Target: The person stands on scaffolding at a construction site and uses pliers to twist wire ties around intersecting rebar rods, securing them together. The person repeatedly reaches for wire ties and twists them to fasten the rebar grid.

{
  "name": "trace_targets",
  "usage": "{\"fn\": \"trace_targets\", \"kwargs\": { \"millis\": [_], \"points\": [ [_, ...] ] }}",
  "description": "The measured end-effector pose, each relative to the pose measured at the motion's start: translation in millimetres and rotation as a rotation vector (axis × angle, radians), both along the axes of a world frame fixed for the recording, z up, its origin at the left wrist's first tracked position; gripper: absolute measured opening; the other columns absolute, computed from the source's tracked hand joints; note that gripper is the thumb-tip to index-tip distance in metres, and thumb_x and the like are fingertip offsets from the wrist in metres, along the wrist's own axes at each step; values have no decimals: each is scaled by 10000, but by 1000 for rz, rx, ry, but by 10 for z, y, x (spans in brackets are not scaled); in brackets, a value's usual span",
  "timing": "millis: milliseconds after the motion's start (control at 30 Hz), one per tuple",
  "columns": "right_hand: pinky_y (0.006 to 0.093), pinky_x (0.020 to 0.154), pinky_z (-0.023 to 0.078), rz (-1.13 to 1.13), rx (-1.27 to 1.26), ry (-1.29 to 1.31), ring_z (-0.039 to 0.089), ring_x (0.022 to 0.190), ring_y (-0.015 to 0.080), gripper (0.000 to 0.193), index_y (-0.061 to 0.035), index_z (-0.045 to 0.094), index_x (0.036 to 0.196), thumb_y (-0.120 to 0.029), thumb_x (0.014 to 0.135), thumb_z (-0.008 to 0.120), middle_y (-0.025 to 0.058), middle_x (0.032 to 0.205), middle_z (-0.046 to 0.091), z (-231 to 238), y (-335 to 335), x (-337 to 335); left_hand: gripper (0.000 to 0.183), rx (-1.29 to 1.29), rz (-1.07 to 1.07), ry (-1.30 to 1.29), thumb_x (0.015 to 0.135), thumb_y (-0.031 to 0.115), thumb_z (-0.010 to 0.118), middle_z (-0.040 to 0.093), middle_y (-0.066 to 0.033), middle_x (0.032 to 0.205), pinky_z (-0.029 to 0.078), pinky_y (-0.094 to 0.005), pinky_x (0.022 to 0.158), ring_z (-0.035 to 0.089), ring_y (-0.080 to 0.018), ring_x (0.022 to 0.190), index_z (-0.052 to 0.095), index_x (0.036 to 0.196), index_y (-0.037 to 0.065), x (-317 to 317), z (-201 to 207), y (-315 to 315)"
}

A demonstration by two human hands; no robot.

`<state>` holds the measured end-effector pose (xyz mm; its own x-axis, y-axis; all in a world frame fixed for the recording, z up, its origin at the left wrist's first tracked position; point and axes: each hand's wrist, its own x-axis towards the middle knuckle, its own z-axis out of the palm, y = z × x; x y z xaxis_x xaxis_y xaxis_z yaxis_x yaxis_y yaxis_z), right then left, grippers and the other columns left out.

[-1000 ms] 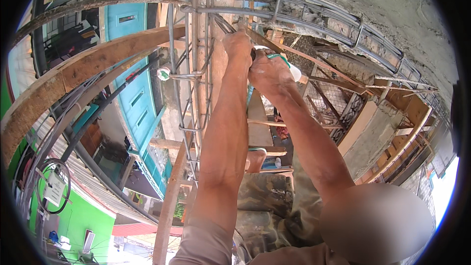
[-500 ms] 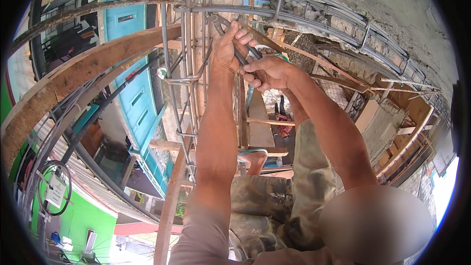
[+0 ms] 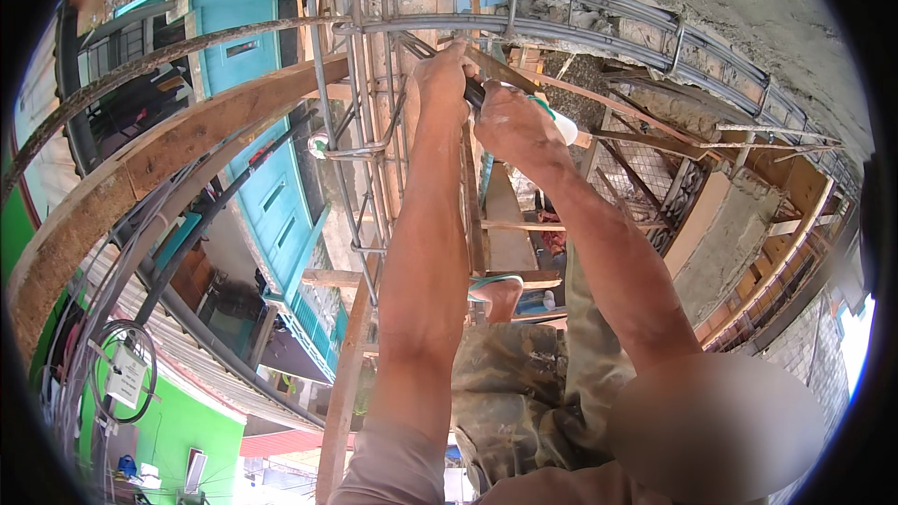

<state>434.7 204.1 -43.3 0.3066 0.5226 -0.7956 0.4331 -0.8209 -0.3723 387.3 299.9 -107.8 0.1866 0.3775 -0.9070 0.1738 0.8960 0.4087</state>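
My left hand (image 3: 441, 75) is closed around the dark metal pincers (image 3: 474, 92), just beside the upright rebar cage (image 3: 358, 122). The head of the tool shows past my knuckles, close to where the upright bars meet a horizontal run of rebar (image 3: 580, 33). My right hand (image 3: 513, 122) grips the handle end, fingers wrapped round and mostly turned out of sight. Whether the jaws hold any wire is too small to tell. Both forearms reach up and forward from the lower edge.
Curved timber (image 3: 150, 164) and a rusty bar (image 3: 187, 47) cross at left. Rough concrete (image 3: 730, 0) lies along the top right. Wooden planks (image 3: 510, 224) span a drop below, where a sandalled foot (image 3: 500, 295) shows. Cables (image 3: 70, 365) hang at lower left.
My hands have turned over, backs now facing up, and the right has closed fully on the handles. The tool's head has swung left, nearer the cage. The view has shifted slightly.
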Motion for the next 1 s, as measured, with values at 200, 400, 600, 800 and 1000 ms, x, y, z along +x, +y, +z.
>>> {"fn": "trace_targets", "kwargs": {
  "millis": [200, 400, 600, 800, 1000],
  "points": [
    [389, 625, 498, -307, -30, 404, 633, 723, 282, 352, 70, 579, 964, -275, 900, 594, 152, 794, 621, -327, -53, 202, 295, -58, 239, -527, 853, 338, 709, 553, -37, 806, 510, -425, 773, 583, -206, 782, 570, 917, 86, -334, -346, -46],
    [286, 492, 442, -706, -20, 1219, 551, 598, 152, 200, 16, 604, 851, -180, 874, 639, 69, 691, 571, -390, -153, 442, 215, -178, 432, -953, 928, 289, 615, 469, 13, 730, 452, -361, 714, 476, -148, 679, 531, 888, 95, -171, -383, -35],
    [344, 719, 517, 5, 200, -214, 621, 952, 226, 314, -2, 529, 1117, -235, 908, 509, 155, 1035, 611, -61, -144, 62, 147, -185, 372, -491, 983, 158, 457, 429, -1, 701, 428, -344, 610, 428, -142, 588, 461, 862, 74, -13, -203, 45],
    [474, 907, 482, 34, 48, -99, 608, 1026, 409, 377, 46, 493, 1183, -113, 842, 468, 277, 1109, 607, -130, -24, 60, 133, -28, 200, 66, 939, 143, 486, 482, -47, 648, 438, -336, 460, 470, -161, 504, 514, 926, 14, 186, -52, 77],
    [453, 689, 510, 250, 212, 157, 648, 757, 376, 235, 63, 579, 886, -168, 860, 545, 255, 844, 636, -305, -3, 183, 212, -99, 308, -411, 915, 256, 613, 553, -52, 702, 569, -372, 633, 606, -198, 644, 565, 900, 49, -111, -158, 0]
  ]
}}
